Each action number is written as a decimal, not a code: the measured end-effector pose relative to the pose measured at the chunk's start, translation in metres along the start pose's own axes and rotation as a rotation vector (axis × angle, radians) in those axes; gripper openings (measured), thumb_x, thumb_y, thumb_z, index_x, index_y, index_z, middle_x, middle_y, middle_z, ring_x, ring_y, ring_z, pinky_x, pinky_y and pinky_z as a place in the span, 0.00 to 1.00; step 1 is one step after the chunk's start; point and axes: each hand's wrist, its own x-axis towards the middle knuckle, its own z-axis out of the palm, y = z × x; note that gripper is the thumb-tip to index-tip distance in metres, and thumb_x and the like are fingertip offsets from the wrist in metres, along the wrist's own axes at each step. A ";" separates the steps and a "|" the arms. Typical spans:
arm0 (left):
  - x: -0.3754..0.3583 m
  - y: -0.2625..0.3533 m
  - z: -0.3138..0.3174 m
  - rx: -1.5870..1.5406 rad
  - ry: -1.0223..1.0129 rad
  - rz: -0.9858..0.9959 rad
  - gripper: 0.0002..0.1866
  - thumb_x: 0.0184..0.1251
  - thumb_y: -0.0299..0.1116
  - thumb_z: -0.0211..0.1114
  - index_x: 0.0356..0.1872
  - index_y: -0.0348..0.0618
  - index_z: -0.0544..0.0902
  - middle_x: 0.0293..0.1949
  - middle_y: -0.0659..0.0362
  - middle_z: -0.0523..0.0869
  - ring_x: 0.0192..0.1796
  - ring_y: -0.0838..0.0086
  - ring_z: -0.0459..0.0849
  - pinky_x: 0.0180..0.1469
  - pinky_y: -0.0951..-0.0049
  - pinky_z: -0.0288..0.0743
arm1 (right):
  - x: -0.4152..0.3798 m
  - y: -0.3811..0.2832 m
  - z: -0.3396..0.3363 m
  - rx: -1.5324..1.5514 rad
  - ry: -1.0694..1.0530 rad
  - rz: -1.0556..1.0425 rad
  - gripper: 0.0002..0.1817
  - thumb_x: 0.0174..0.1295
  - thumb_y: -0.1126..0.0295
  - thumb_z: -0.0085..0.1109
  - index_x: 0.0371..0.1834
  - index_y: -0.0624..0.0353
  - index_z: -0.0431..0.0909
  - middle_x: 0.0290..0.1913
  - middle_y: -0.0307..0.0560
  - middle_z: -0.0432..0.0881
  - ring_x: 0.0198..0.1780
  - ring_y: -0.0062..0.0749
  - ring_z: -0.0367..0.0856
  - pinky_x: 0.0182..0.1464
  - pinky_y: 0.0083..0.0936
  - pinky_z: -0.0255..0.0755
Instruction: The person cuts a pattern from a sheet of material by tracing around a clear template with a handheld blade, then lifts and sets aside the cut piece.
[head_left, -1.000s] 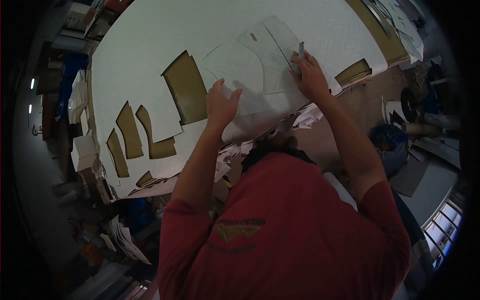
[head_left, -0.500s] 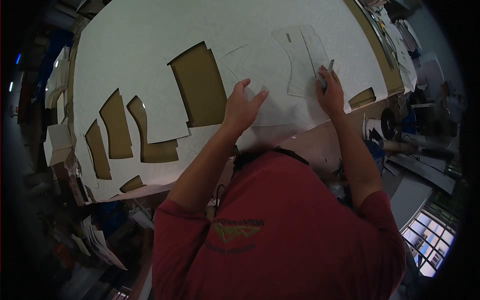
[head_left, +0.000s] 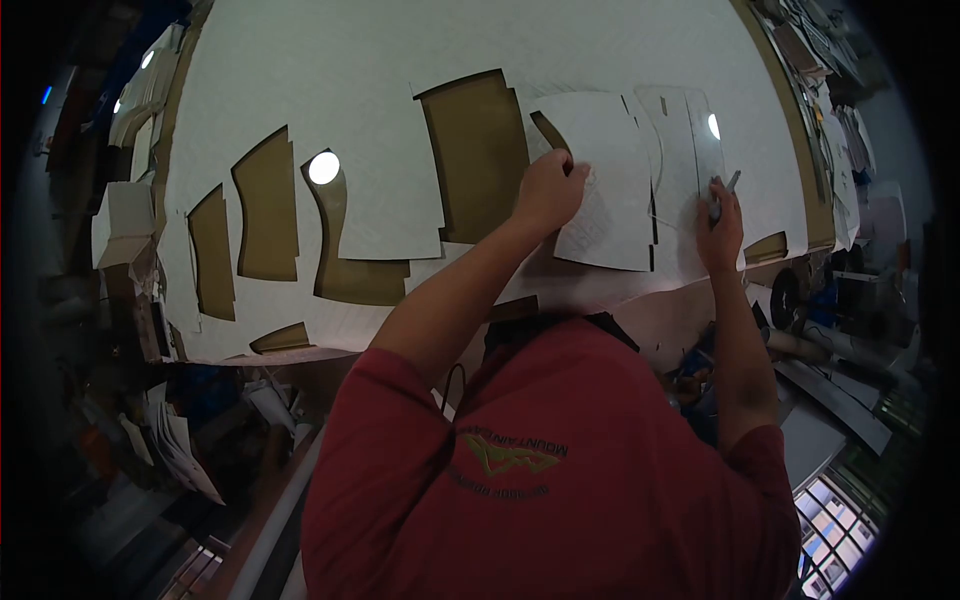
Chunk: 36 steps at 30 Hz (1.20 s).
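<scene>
A white sheet (head_left: pixel 380 60) covers the table, with several curved pieces cut from it so that brown surface shows through. My left hand (head_left: pixel 553 190) is closed on the left edge of a cut white piece (head_left: pixel 615 185), which sits slightly shifted in its opening. A brown gap (head_left: pixel 548 132) shows beside that edge. My right hand (head_left: pixel 722 228) holds a slim grey utility knife (head_left: pixel 733 182), its tip pointing up and away. Under and beside this hand lies a clear template (head_left: pixel 680 130) with a long slot, partly beneath the cut piece's right side.
Several brown cut-outs (head_left: pixel 268 210) lie to the left, and a large one (head_left: pixel 475 150) is just left of my left hand. Stacked papers (head_left: pixel 800 60) line the right edge. A black round reel (head_left: pixel 785 295) and cardboard strips stand beyond the table's right corner.
My left hand has gone from spread fingers over the sheet to gripping the cut piece, which has shifted and bared a brown strip. The whole view has swung, moving the scene within it.
</scene>
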 end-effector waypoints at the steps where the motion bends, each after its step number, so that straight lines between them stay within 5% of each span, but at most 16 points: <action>1: -0.001 -0.002 -0.003 0.006 0.062 0.018 0.17 0.75 0.44 0.66 0.43 0.36 0.81 0.39 0.40 0.87 0.42 0.43 0.87 0.46 0.48 0.78 | 0.000 0.000 0.001 0.003 0.011 0.039 0.18 0.69 0.73 0.65 0.61 0.57 0.77 0.66 0.55 0.84 0.66 0.60 0.81 0.70 0.47 0.74; 4: -0.008 -0.026 -0.057 0.079 0.235 0.073 0.19 0.79 0.45 0.64 0.41 0.35 0.79 0.37 0.40 0.85 0.41 0.43 0.85 0.45 0.50 0.76 | -0.006 0.000 0.001 0.011 0.051 0.123 0.18 0.68 0.71 0.67 0.60 0.57 0.77 0.63 0.57 0.85 0.65 0.60 0.82 0.67 0.48 0.76; 8: -0.029 -0.078 -0.169 0.251 0.347 -0.036 0.18 0.81 0.42 0.64 0.47 0.33 0.80 0.32 0.48 0.86 0.36 0.60 0.85 0.43 0.58 0.76 | -0.004 -0.005 -0.004 -0.016 0.060 0.093 0.19 0.66 0.70 0.69 0.58 0.56 0.77 0.63 0.58 0.85 0.65 0.60 0.82 0.67 0.47 0.77; 9: -0.030 -0.111 -0.193 0.379 0.346 -0.165 0.23 0.78 0.42 0.67 0.60 0.32 0.79 0.46 0.44 0.87 0.49 0.55 0.86 0.54 0.58 0.79 | -0.003 -0.006 -0.005 0.009 0.052 0.102 0.19 0.66 0.71 0.69 0.58 0.55 0.77 0.63 0.58 0.86 0.65 0.61 0.81 0.68 0.47 0.76; 11: -0.041 -0.140 -0.207 1.045 0.558 -0.036 0.33 0.75 0.42 0.70 0.73 0.34 0.72 0.62 0.38 0.80 0.65 0.48 0.79 0.68 0.55 0.74 | -0.001 -0.007 -0.006 0.027 0.049 0.121 0.19 0.65 0.72 0.69 0.58 0.55 0.76 0.64 0.57 0.86 0.66 0.61 0.81 0.69 0.46 0.76; 15: -0.038 -0.110 -0.168 0.953 0.585 0.197 0.38 0.72 0.40 0.73 0.78 0.39 0.68 0.73 0.36 0.69 0.75 0.42 0.68 0.76 0.49 0.67 | -0.001 -0.007 -0.007 0.080 0.011 0.108 0.20 0.65 0.74 0.69 0.59 0.55 0.75 0.67 0.56 0.83 0.68 0.59 0.80 0.69 0.45 0.75; 19: -0.029 -0.049 -0.049 0.565 0.308 0.463 0.35 0.70 0.37 0.75 0.75 0.41 0.72 0.74 0.39 0.70 0.76 0.43 0.69 0.76 0.49 0.67 | 0.004 0.000 -0.008 0.098 -0.022 0.077 0.21 0.66 0.75 0.70 0.60 0.56 0.74 0.71 0.56 0.80 0.69 0.56 0.79 0.69 0.43 0.76; 23: -0.030 0.005 0.052 0.379 0.100 0.510 0.34 0.70 0.40 0.74 0.74 0.44 0.74 0.74 0.40 0.70 0.77 0.42 0.67 0.79 0.46 0.62 | 0.013 0.023 -0.017 0.245 -0.077 0.032 0.21 0.64 0.73 0.72 0.58 0.54 0.75 0.71 0.56 0.81 0.70 0.60 0.77 0.70 0.44 0.74; 31: 0.034 0.055 0.148 0.632 0.100 0.549 0.39 0.69 0.49 0.75 0.77 0.46 0.72 0.79 0.38 0.65 0.81 0.41 0.62 0.82 0.40 0.54 | 0.014 0.109 -0.051 0.488 -0.178 -0.088 0.21 0.63 0.78 0.69 0.58 0.53 0.75 0.62 0.52 0.86 0.61 0.53 0.83 0.58 0.42 0.81; 36: 0.052 0.068 0.170 0.757 0.120 0.453 0.40 0.66 0.55 0.75 0.76 0.50 0.75 0.78 0.37 0.66 0.82 0.41 0.61 0.82 0.42 0.54 | 0.011 0.134 -0.049 0.655 -0.365 -0.078 0.22 0.63 0.80 0.70 0.59 0.55 0.77 0.68 0.55 0.83 0.70 0.53 0.80 0.67 0.41 0.78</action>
